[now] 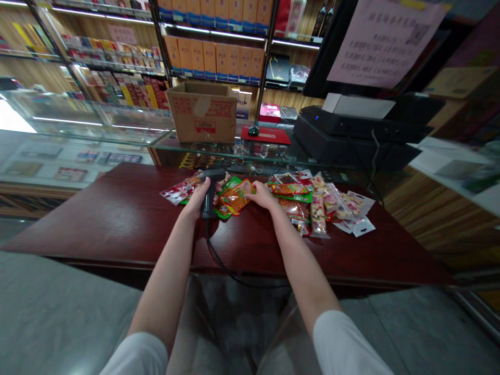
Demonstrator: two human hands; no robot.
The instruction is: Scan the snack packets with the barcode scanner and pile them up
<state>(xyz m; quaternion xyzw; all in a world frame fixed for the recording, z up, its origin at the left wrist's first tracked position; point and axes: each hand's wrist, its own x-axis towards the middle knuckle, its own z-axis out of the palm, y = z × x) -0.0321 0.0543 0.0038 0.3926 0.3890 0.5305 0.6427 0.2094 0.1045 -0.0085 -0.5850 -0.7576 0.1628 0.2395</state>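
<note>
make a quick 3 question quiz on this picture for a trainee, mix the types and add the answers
1. Multiple choice: What is the right hand touching?
a) the cardboard box
b) an orange packet
c) the pink sheet of paper

2. True or false: The left hand holds a black handheld scanner.

3. Fill the gap: A black ____ runs from the scanner over the near edge of the dark red table.

Key: 1. b; 2. true; 3. cable
</note>
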